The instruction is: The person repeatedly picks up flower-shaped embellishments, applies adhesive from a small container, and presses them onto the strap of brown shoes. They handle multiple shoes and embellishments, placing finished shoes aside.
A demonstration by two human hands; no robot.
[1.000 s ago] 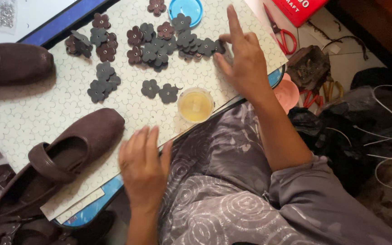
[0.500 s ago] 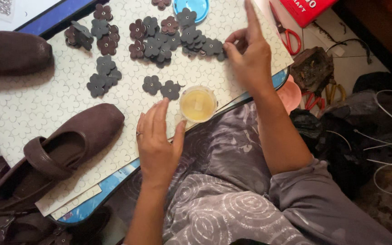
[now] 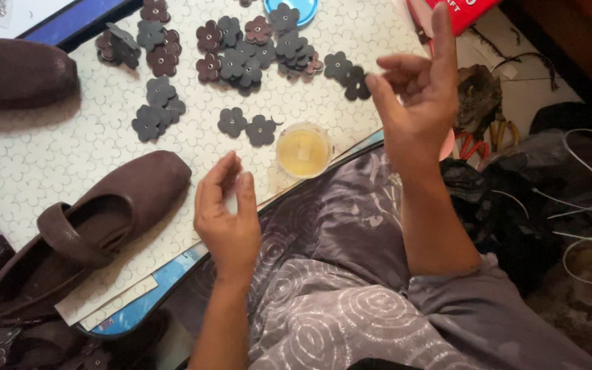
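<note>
just past the right hand [image 3: 419, 89], two dark flower-shaped cutouts [image 3: 348, 71] lie on the patterned white board [image 3: 49, 171], the nearest pieces to its raised fingers. that hand is lifted off the board, forefinger straight up, thumb and other fingers loosely curled; whether anything small sits between them i cannot tell. the left hand [image 3: 227, 219] rests at the board's near edge, fingers open and holding nothing, near a small round cup of yellow glue [image 3: 303, 151]. two single flowers [image 3: 247, 126] lie just beyond the cup, a bigger scatter [image 3: 248, 48] further up. a brown shoe [image 3: 83, 233] sits to the left. judging by this, picking one flower cleanly means pinching its edge, keeping fingertips clear of the glue cup.
</note>
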